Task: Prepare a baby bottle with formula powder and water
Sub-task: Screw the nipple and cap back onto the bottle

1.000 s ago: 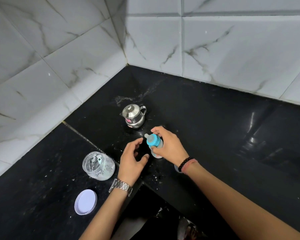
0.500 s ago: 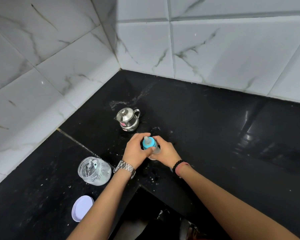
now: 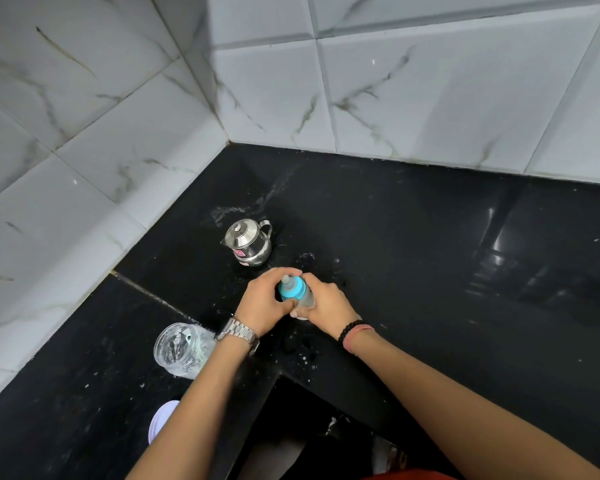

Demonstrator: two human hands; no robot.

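Both hands meet on the baby bottle [image 3: 297,292] standing on the black counter [image 3: 430,271]: left hand [image 3: 264,303] curled round its blue cap, right hand [image 3: 326,303] gripping the clear body, contents seemingly pale. Just behind stands a steel kettle [image 3: 248,242]; the left forearm partly hides an open jar [image 3: 181,348] and white lid [image 3: 160,419].

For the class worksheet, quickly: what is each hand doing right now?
Left hand: fingers curled around the blue cap of the baby bottle.
Right hand: gripping the bottle's body.
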